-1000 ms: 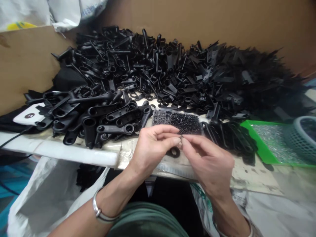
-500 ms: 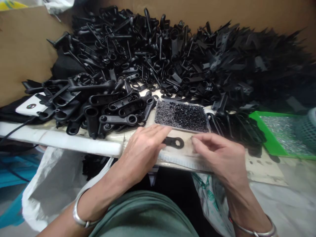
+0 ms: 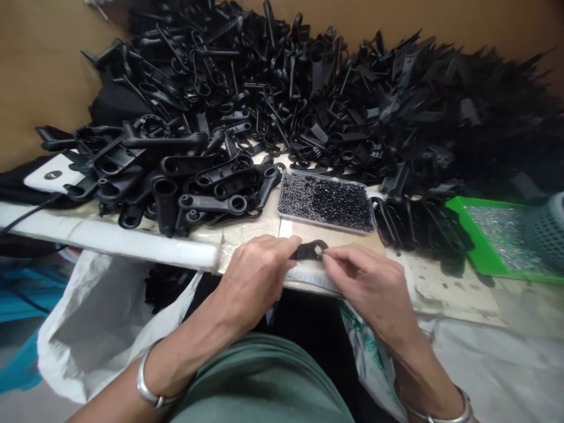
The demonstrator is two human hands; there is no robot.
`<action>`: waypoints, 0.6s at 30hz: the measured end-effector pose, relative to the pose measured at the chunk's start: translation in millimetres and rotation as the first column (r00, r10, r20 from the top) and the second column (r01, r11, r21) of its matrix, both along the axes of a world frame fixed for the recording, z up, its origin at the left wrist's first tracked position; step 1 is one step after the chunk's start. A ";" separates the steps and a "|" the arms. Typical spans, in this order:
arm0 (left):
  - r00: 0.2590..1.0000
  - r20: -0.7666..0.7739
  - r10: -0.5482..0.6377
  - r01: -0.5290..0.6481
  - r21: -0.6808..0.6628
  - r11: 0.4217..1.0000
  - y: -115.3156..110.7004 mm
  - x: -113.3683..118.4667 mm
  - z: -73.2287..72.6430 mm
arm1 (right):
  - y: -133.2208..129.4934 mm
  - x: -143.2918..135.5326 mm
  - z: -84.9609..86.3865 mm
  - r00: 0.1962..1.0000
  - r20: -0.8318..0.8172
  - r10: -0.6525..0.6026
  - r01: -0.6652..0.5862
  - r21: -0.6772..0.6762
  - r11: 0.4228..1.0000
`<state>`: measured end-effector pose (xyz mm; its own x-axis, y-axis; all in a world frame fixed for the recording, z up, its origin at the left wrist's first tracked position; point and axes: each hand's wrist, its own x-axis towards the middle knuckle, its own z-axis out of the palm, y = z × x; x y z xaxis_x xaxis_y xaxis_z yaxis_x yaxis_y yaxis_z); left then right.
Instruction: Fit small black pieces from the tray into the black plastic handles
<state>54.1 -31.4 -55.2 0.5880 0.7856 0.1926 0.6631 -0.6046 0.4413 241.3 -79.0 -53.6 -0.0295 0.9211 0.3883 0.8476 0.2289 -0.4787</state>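
A black plastic arm piece (image 3: 312, 250) with a ring-shaped end lies at the bench's front edge. Closed over its left end is my left hand (image 3: 259, 276), which hides that part. My right hand (image 3: 368, 282) has its thumb and index finger pinched together at the right rim of the ring; whatever they hold is too small to make out. Just beyond both hands sits a clear plastic box (image 3: 326, 224) of tiny dark and silvery parts, probably small screws or pins.
Black plastic parts (image 3: 282, 88) are heaped along the back. Similar arm pieces (image 3: 211, 202) lie at the left. On the right stands a green tray (image 3: 484, 258) of small shiny pieces with a grey basket (image 3: 550, 223). A white sack (image 3: 88, 329) hangs below the edge.
My right hand has moved left, from beside the arm piece to its ring end. My left hand stays on the piece. The view has shifted slightly.
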 end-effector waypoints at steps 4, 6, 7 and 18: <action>1.000 0.020 0.008 -0.008 0.003 1.000 0.6 0.2 -2.0 | 2.7 -3.0 -2.3 0.997 0.079 0.022 -0.026 0.042 0.999; 1.000 0.025 0.011 -0.011 0.003 1.000 0.4 0.3 -2.8 | 2.9 -3.7 -2.6 0.993 0.111 0.042 -0.049 0.058 0.997; 1.000 0.027 0.010 -0.010 0.001 1.000 0.1 0.4 -3.2 | 2.9 -4.1 -2.5 0.991 0.125 0.053 -0.061 0.056 0.997; 0.996 0.091 0.009 -0.009 -0.008 1.000 -2.4 1.4 -8.6 | 8.7 -8.8 15.4 0.977 0.188 0.099 -0.041 -0.295 0.955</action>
